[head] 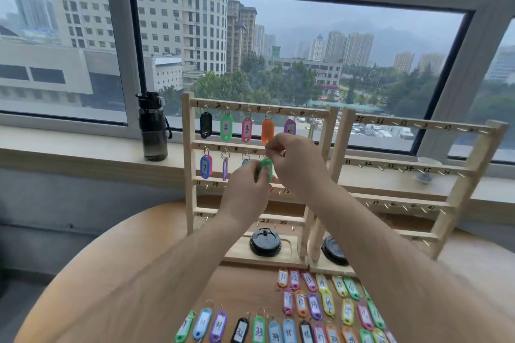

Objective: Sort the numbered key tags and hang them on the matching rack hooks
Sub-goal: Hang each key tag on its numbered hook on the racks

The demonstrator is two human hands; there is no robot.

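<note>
A wooden rack (192, 164) stands on the table with numbered hooks. Its top row carries several coloured tags, among them a green tag 2 (226, 127) and a pink tag 3 (247, 129). The second row holds a blue tag 7 (205, 166) and a purple tag (225, 168). My left hand (248, 184) pinches a green tag (266, 170) at the second row, near the hook marked 10. My right hand (295, 159) pinches that tag's ring at the top. Several numbered tags (315, 303) lie in rows on the table in front.
A second wooden rack (462, 175) with bare hooks stands to the right. Two black lids (265, 242) sit on the racks' bases. A dark water bottle (152, 127) and a small bowl (425, 172) are on the windowsill. The round wooden table (111, 259) ends at the left.
</note>
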